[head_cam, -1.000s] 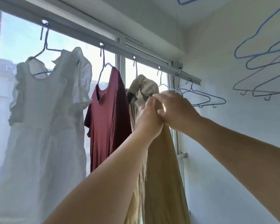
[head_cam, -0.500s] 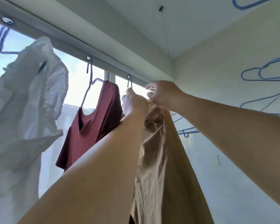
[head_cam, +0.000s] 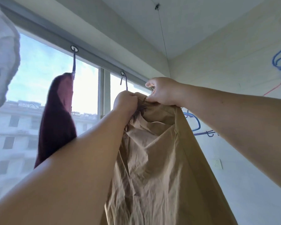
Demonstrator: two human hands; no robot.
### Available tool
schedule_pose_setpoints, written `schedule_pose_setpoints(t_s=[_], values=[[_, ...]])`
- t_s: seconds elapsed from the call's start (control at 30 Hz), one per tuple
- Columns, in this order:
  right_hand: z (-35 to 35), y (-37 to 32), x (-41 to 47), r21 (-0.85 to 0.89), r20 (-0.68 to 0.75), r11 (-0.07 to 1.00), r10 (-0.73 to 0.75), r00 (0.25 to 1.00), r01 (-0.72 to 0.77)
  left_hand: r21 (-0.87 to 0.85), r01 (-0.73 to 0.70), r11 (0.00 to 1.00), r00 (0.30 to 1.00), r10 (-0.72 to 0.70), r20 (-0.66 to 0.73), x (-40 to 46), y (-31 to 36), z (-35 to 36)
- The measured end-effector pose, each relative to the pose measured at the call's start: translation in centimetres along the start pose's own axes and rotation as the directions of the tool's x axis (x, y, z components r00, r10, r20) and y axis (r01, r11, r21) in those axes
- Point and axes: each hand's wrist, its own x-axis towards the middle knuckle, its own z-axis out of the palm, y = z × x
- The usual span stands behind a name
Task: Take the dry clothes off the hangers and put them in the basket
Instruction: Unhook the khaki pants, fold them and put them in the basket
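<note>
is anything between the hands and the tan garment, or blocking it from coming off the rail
Nothing between them: the left hand and right hand both grip the top of the tan garment. Its hanger hook is on the rail. The maroon top hangs apart. No basket is in view.

We see two bare forearms only, no sleeves in frame anywhere. Left hand and right hand both bare too: no gloves, no rings we can spot, no watch or band at either wrist. Right forearm shows couple of small dark specks. Nails hidden or too blurry for us to tell.
</note>
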Motion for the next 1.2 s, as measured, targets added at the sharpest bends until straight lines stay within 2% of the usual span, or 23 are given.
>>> schedule_pose_setpoints(t_s=[0.07, 0.17, 0.27, 0.4, 0.5, 0.57, 0.67, 0.77, 0.83, 0.9, 1.07, 1.2], values=[[0.3, 0.5, 0.3, -0.016, 0.027, 1.000, -0.023, 0.999, 0.024, -0.032, -0.047, 0.998, 0.999, 0.046, -0.024, -0.1, 0.1, 0.2], [0.8, 0.8, 0.5, -0.089, 0.114, 0.993, -0.065, 0.991, 0.075, -0.012, -0.127, 0.992, 0.991, 0.126, -0.051, -0.2, 0.1, 0.2], [1.1, 1.0, 0.7, -0.105, 0.144, 0.987, -0.106, 0.984, 0.122, 0.039, -0.226, 0.973, 0.970, 0.229, -0.086, -0.1, 0.1, -0.2], [1.7, 2.0, 0.6, -0.040, 0.131, 0.993, -0.103, 0.986, 0.109, 0.170, -0.311, 0.935, 0.948, 0.317, -0.010, -0.5, 0.7, -0.4], [1.9, 2.8, 0.0, 0.041, 0.057, 0.992, -0.119, 0.991, 0.117, 0.200, -0.348, 0.916, 0.937, 0.348, 0.038, -0.5, 1.2, 0.1], [2.0, 3.4, -0.5, 0.096, 0.000, 0.991, -0.099, 0.995, 0.098, 0.275, -0.374, 0.886, 0.927, 0.351, 0.129, -0.2, 1.7, 0.4], [2.0, 4.9, -1.4, 0.100, -0.076, 0.993, -0.059, 0.995, 0.066, 0.435, -0.438, 0.787, 0.894, 0.331, 0.303, 0.1, 2.8, 0.8], [2.1, 6.3, -2.3, 0.148, -0.120, 0.988, -0.028, 0.992, 0.046, 0.448, -0.477, 0.756, 0.866, 0.317, 0.387, -0.2, 4.1, 1.0], [1.9, 7.1, -3.0, 0.207, -0.147, 0.978, 0.003, 0.989, 0.028, 0.507, -0.511, 0.695, 0.844, 0.292, 0.450, -0.8, 5.0, 1.2], [1.4, 7.8, -3.9, 0.245, -0.183, 0.969, 0.035, 0.982, 0.011, 0.555, -0.530, 0.642, 0.836, 0.284, 0.469, -1.3, 5.7, 1.5], [0.1, 9.5, -6.6, 0.238, -0.277, 0.971, 0.060, 0.959, 0.008, 0.618, -0.581, 0.529, 0.814, 0.384, 0.436, -1.5, 6.0, 2.0], [-0.6, 11.0, -9.0, 0.172, -0.403, 0.984, 0.020, 0.915, 0.055, 0.653, -0.559, 0.511, 0.829, 0.376, 0.415, -1.3, 6.6, 2.6]])
